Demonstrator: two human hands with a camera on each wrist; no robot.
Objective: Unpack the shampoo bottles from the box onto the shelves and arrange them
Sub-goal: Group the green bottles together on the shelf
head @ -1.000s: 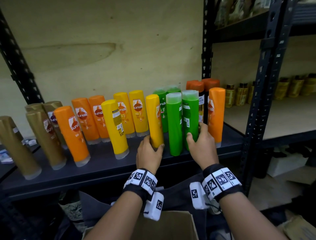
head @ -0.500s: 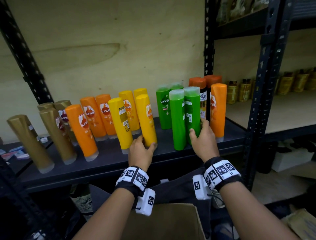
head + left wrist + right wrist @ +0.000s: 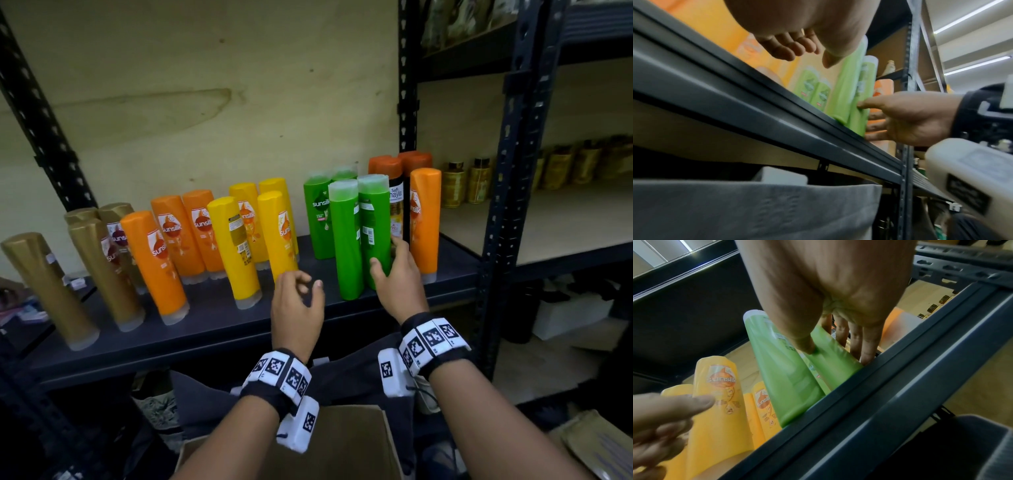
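Shampoo bottles stand in colour groups on the dark shelf (image 3: 222, 329). My right hand (image 3: 388, 255) grips the front right green bottle (image 3: 373, 219) low down, thumb on its front and fingers along its far side; the right wrist view shows the same green bottle (image 3: 830, 360) held that way. A second green bottle (image 3: 346, 240) leans against it. My left hand (image 3: 306, 284) hovers at the shelf edge, fingers loosely curled and holding nothing, just in front of a yellow bottle (image 3: 277, 233). The cardboard box (image 3: 342, 445) sits below between my arms; its inside is hidden.
Gold bottles (image 3: 44, 284) and orange bottles (image 3: 154, 260) fill the shelf's left half. An orange bottle (image 3: 424, 219) stands right of my right hand, beside the black upright (image 3: 507, 171). The neighbouring wooden shelf (image 3: 548, 222) holds small amber bottles at its back.
My left hand slid the yellow bottle left to the other yellow ones, let go and drew back. The right hand kept hold of the green bottle.
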